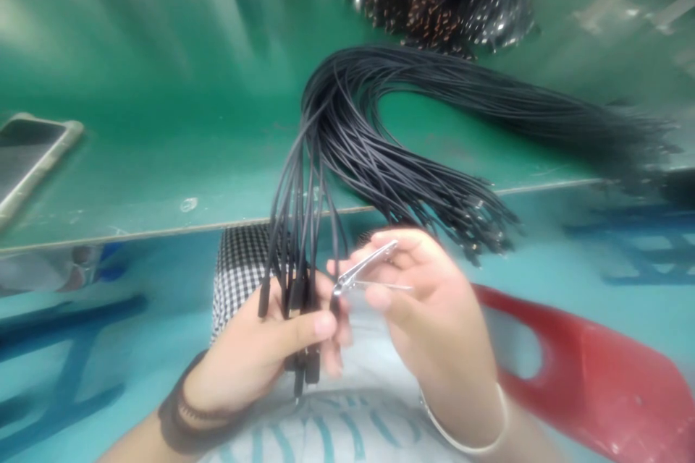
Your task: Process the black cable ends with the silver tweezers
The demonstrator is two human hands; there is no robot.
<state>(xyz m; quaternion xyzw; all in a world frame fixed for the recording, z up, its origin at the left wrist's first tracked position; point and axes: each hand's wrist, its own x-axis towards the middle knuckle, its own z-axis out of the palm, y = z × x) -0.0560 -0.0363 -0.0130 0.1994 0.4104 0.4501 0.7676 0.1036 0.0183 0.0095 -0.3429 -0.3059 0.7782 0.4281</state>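
Several black cables (296,231) hang over the table edge, and my left hand (271,325) is closed around their ends. Dark plugs (296,294) stick out above and below its thumb. In my right hand (428,304) is a silver nail clipper (369,268), pinched between thumb and fingers with its lever raised. The clipper's head meets a cable by the left fingertips; whether its jaws touch that cable I cannot tell. A thick bundle of black cables (358,101) curves across the table, its connector ends drooping over the edge behind my right hand.
A phone (30,148) lies at the left on the green table (135,166). Farther back is a heap of cables with metallic ends (434,0). A red plastic stool (602,369) stands at the lower right, and checked cloth (239,271) shows below the edge.
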